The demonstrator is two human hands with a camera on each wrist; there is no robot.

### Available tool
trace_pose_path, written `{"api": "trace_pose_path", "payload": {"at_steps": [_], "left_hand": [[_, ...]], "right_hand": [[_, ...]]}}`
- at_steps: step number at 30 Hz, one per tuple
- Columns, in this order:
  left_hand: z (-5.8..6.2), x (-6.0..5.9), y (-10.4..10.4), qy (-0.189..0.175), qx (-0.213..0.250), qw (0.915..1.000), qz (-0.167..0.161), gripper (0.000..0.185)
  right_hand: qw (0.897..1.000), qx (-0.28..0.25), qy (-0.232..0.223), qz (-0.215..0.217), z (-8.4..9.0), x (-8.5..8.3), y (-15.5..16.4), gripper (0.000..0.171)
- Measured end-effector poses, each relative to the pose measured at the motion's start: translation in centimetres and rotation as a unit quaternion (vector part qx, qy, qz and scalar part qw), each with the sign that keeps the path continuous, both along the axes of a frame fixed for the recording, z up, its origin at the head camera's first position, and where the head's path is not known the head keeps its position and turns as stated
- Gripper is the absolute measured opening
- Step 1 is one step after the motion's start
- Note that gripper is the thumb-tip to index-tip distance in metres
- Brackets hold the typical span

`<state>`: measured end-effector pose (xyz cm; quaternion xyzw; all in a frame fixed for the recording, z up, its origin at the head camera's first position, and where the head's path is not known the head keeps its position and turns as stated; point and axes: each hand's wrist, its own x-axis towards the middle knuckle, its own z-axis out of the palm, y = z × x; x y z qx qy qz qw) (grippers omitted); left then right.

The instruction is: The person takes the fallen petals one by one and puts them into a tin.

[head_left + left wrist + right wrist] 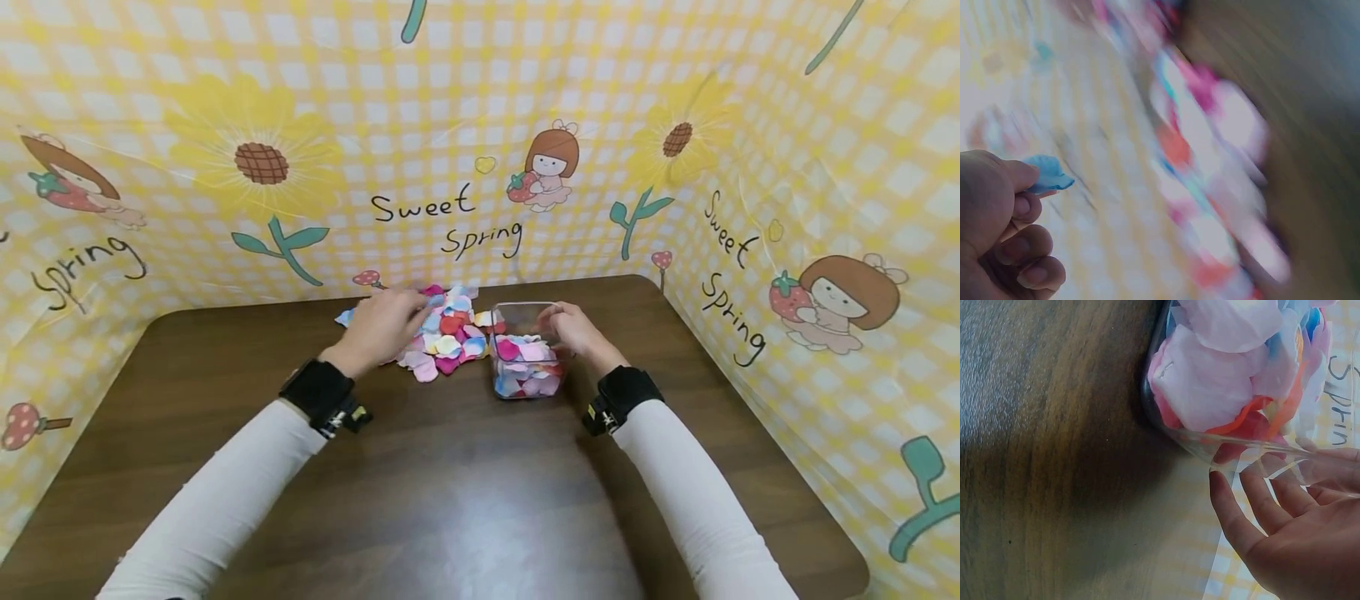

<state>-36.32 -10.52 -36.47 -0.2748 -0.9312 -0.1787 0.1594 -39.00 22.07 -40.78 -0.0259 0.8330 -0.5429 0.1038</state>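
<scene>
Between thumb and forefinger, my left hand (381,330) pinches a blue artificial petal (1047,174), with its other fingers curled. That hand is over the left side of a loose pile of artificial petals (447,345) in pink, white, red and blue. To the right of the pile stands a clear plastic box (492,337), open at the top and partly filled with petals (527,385). My right hand (577,335) holds the box's right wall near the rim. In the right wrist view, its fingers (1229,506) lie against the clear wall.
A dark wooden table (450,483) with rounded corners bears everything. Around its back and sides hangs a yellow checked cloth (315,50) printed with flowers and words. The pile lies close to the table's back edge.
</scene>
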Motion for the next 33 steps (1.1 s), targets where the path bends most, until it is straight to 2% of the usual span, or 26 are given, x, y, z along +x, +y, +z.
{"api": "trace_pose_path", "payload": {"at_steps": [3,6,8,11,14,16,19,22,25,29,31,33], "left_hand": [[0.8,0.5,4.2,0.007,0.002,0.9977,-0.068,0.031],[0.7,0.8,6.5,-0.015,-0.029,0.9951,-0.093,0.024],[0.5,1.0,6.9,-0.042,-0.041,0.9937,-0.096,0.025],[0.0,0.9,5.7,-0.063,-0.04,0.9935,-0.086,0.029],[-0.4,0.4,2.7,-0.066,-0.035,0.9954,-0.061,0.025],[-0.8,0.0,0.3,-0.07,-0.047,0.9958,-0.035,0.022],[-2.0,-0.5,-2.9,-0.085,-0.069,0.994,0.011,0.023],[-3.5,-0.6,-5.0,-0.11,-0.088,0.9889,0.048,0.024],[-5.3,-0.6,-5.9,-0.139,-0.106,0.9824,0.065,0.022],[-7.3,-0.7,-6.1,-0.125,-0.124,0.9815,0.075,0.013],[-7.3,-0.6,-6.1,-0.103,-0.121,0.9842,0.078,0.011],[-6.5,-0.4,-6.2,-0.085,-0.114,0.9866,0.079,0.013]], "right_hand": [[1.0,-0.001,-0.001,-0.004,-0.1,0.0,0.1,0.04],[1.0,-0.008,-0.002,0.0,-0.3,-0.2,-0.6,0.039],[1.0,-0.013,-0.004,0.003,-0.4,-0.2,-1.0,0.038],[1.0,-0.012,-0.006,0.005,-0.4,-0.1,-1.1,0.039],[1.0,-0.008,-0.004,0.001,-0.3,0.0,-0.7,0.04],[1.0,-0.006,-0.002,-0.001,-0.1,0.0,-0.3,0.041],[1.0,-0.003,-0.001,0.0,0.1,0.1,0.2,0.042],[1.0,-0.002,0.0,-0.001,0.3,0.1,0.4,0.042],[1.0,-0.006,-0.003,0.001,0.1,0.1,0.4,0.041],[1.0,-0.02,-0.013,0.004,-0.1,0.0,0.3,0.041],[1.0,-0.025,-0.019,0.004,0.2,0.2,0.1,0.041],[1.0,-0.023,-0.016,0.003,0.4,0.2,0.2,0.042]]}}
